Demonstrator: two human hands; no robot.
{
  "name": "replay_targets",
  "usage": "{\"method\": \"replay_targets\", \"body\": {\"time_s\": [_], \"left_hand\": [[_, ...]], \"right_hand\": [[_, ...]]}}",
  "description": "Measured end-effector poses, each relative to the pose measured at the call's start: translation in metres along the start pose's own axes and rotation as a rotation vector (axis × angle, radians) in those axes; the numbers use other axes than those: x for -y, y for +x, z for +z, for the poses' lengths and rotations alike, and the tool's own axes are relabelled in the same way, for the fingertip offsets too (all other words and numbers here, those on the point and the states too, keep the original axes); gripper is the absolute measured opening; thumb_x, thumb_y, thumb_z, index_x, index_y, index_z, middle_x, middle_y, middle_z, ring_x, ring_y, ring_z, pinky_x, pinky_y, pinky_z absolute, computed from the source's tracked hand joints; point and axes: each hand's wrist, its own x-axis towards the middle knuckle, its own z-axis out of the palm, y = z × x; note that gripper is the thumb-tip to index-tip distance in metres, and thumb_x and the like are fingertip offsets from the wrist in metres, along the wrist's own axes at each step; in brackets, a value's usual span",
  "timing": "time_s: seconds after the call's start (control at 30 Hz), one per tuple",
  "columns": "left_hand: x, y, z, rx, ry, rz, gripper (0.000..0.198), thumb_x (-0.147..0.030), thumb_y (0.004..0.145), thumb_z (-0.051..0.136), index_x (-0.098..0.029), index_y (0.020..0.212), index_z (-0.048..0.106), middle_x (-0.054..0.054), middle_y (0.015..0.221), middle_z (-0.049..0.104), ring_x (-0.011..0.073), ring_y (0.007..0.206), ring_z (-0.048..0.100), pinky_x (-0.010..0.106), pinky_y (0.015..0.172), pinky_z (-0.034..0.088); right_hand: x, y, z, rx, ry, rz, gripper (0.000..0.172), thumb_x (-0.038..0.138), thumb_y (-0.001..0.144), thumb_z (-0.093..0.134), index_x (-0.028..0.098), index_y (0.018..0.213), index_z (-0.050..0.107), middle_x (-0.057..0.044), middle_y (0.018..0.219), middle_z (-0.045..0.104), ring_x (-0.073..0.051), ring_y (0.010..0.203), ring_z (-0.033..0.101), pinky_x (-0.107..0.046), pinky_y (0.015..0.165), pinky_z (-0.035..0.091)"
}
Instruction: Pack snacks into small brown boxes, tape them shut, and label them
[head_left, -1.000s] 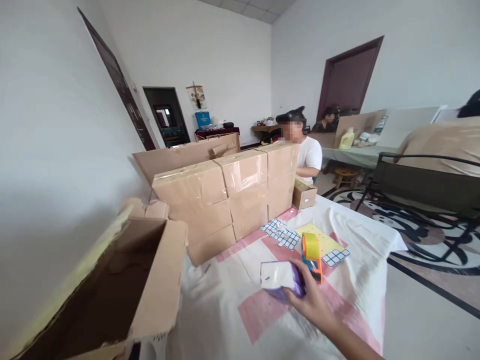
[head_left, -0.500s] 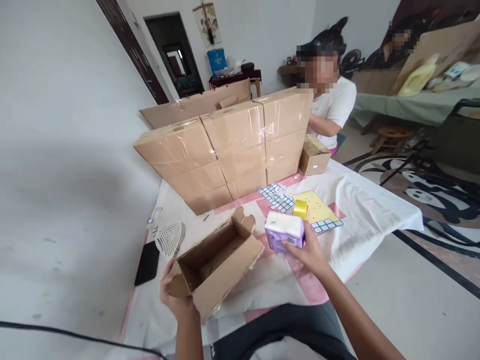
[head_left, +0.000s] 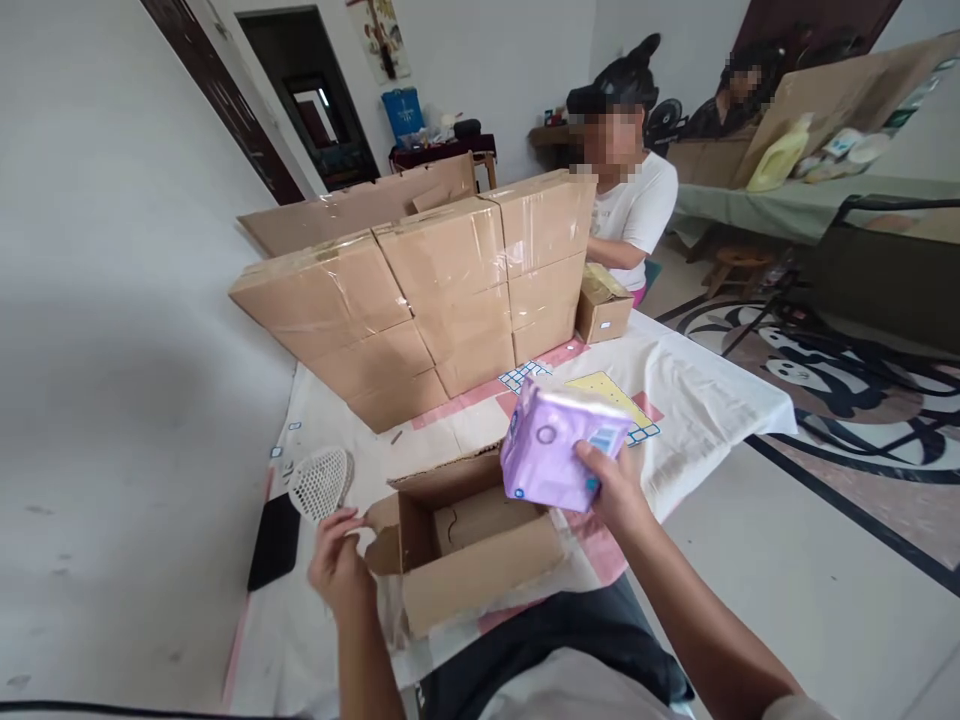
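Observation:
An open cardboard box (head_left: 480, 575) lies on the cloth-covered table in front of me, its inside in view. My left hand (head_left: 341, 565) pinches the edge of the flap at the box's left end. A purple and white pack of tissues (head_left: 551, 450) is gripped in my right hand (head_left: 619, 490), with the thumb on its printed face. The pack is tilted above the right end of the box and hides part of it.
Taped cardboard boxes (head_left: 450, 290) form a wall across the table, with a smaller box (head_left: 604, 310) at its right end. A white mesh paddle (head_left: 321, 485) and a black flat object (head_left: 274, 540) lie at left. A person (head_left: 634, 210) sits behind the boxes.
The tissue pack has tipped, turning its purple face toward me, and moved over the box's right end. The box now rests flatter and nearer, and my left hand has shifted to its flap edge.

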Motion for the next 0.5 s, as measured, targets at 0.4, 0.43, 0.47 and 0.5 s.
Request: {"method": "replay_targets", "body": {"time_s": [0.4, 0.43, 0.47, 0.5], "left_hand": [[-0.111, 0.005, 0.028, 0.756, -0.068, -0.215, 0.059, -0.063, 0.098, 0.042, -0.025, 0.139, 0.063, 0.011, 0.151, 0.057, 0.0301, 0.139, 0.055, 0.050, 0.120, 0.040], [-0.109, 0.006, 0.031, 0.717, -0.065, -0.207, 0.062, -0.066, 0.099, 0.037, -0.025, 0.138, 0.064, 0.011, 0.153, 0.055, 0.0304, 0.142, 0.052, 0.052, 0.123, 0.036], [-0.105, 0.007, 0.031, 0.697, -0.053, -0.191, 0.065, -0.068, 0.099, 0.033, -0.025, 0.136, 0.065, 0.012, 0.152, 0.056, 0.0306, 0.143, 0.050, 0.054, 0.125, 0.032], [-0.103, 0.007, 0.030, 0.700, -0.037, -0.173, 0.067, -0.069, 0.099, 0.030, -0.025, 0.134, 0.067, 0.012, 0.150, 0.058, 0.0308, 0.143, 0.050, 0.055, 0.126, 0.028]], "right_hand": [[0.003, -0.042, 0.005, 0.809, -0.600, -1.073, 0.026, 0.020, 0.093, 0.064, 0.037, 0.113, 0.066, 0.000, 0.126, 0.075, -0.025, 0.131, 0.063, -0.056, 0.114, 0.040], [0.001, -0.045, 0.007, 0.823, -0.616, -1.097, 0.027, 0.020, 0.094, 0.063, 0.037, 0.114, 0.066, 0.000, 0.127, 0.075, -0.025, 0.131, 0.062, -0.054, 0.113, 0.040], [-0.001, -0.047, 0.008, 0.825, -0.640, -1.117, 0.028, 0.019, 0.094, 0.062, 0.036, 0.117, 0.066, 0.000, 0.128, 0.075, -0.025, 0.132, 0.061, -0.052, 0.112, 0.040], [-0.004, -0.048, 0.008, 0.819, -0.668, -1.132, 0.031, 0.019, 0.094, 0.061, 0.035, 0.120, 0.065, -0.001, 0.130, 0.074, -0.025, 0.133, 0.060, -0.051, 0.110, 0.040]]}}
